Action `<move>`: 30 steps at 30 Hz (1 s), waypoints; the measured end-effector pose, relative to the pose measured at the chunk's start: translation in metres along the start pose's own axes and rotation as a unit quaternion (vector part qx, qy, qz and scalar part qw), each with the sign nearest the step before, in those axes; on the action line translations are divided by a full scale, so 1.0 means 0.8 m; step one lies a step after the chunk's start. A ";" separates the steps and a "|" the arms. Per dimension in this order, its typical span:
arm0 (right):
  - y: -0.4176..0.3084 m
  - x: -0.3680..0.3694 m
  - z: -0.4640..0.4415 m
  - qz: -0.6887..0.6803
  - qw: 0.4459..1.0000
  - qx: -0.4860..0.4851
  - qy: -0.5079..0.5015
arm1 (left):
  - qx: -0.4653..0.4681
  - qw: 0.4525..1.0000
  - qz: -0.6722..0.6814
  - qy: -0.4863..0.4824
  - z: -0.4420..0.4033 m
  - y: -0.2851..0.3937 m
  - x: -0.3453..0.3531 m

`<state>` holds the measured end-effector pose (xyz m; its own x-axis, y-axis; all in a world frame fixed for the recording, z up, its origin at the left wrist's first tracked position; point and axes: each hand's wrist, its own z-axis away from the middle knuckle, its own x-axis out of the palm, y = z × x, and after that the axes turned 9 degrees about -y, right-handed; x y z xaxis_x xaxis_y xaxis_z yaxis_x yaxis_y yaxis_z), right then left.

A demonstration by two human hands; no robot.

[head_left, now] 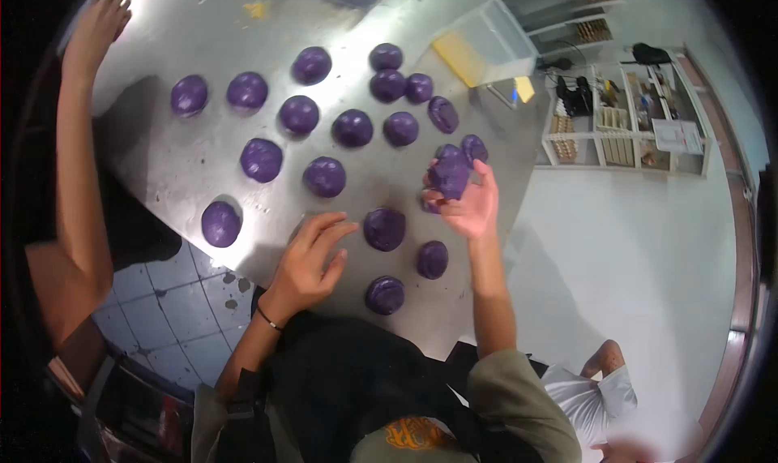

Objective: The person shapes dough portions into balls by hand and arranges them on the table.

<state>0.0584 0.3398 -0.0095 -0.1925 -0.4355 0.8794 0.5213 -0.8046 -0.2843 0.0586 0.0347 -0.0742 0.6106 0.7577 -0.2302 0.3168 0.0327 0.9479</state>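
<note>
My right hand (476, 207) is raised over the metal table, fingers curled around a lumpy piece of purple dough (450, 173). Some of its fingers are hidden behind the dough. To the left, my left hand (308, 256) holds nothing, its fingers apart and pointing toward a flattened dough piece (385, 229) on the tabletop. Closer to my body lie another flattened dough piece (384, 295) and a small dough piece (432, 259). Smooth round dough balls, such as one dough ball (325, 177) beyond my left hand, are spread across the table.
The metal table (182, 183) carries several more dough balls and flattened pieces. A clear plastic container (490, 45) with something yellow stands at the far right. Another person's arm (81, 163) rests at the left edge. A person in white (596, 394) is at the lower right.
</note>
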 end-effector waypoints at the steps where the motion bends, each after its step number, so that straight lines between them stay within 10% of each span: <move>1: 0.016 0.008 0.003 -0.075 0.995 -0.040 -0.047 | -0.020 1.000 0.009 -0.005 -0.001 0.002 0.001; 6: 0.109 0.027 0.004 -0.336 0.896 -0.212 -0.198 | -0.032 0.999 0.013 -0.006 -0.002 0.009 0.008; 13: 0.161 0.024 0.014 -0.422 0.848 -0.277 -0.158 | 0.033 0.995 -0.088 -0.027 -0.028 0.070 -0.010; 30: 0.195 0.041 0.025 -0.275 0.890 -0.305 -0.195 | 0.164 0.922 -0.282 -0.206 -0.098 0.147 0.037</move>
<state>0.1503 0.2083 -0.0175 0.0871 0.1707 0.9815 -0.1352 -0.9741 0.1814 0.0568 0.1119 0.0479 0.4840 0.3651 -0.7953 0.8300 0.0965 0.5494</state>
